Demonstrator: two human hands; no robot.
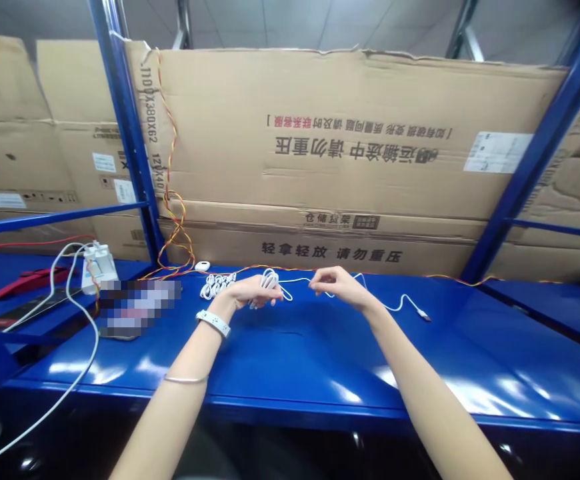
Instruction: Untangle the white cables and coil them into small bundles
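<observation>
My left hand (254, 292) is closed around a coiled part of a white USB cable (269, 279), with loops standing up above the fingers. From there a length of the cable stretches across to my right hand (339, 285), which pinches it between thumb and fingers. Past the right hand the cable trails over the blue shelf (290, 360) to a USB plug (424, 315) lying on the surface. Just left of my left hand sits a bunch of coiled white cables (216, 285).
A white power adapter block (99, 267) stands at left, beside a pixelated object (140, 307). A small white case (202, 266) lies near the back. Yellow-red twisted wire (174, 227) hangs by the left post. Large cardboard (320, 160) walls the back.
</observation>
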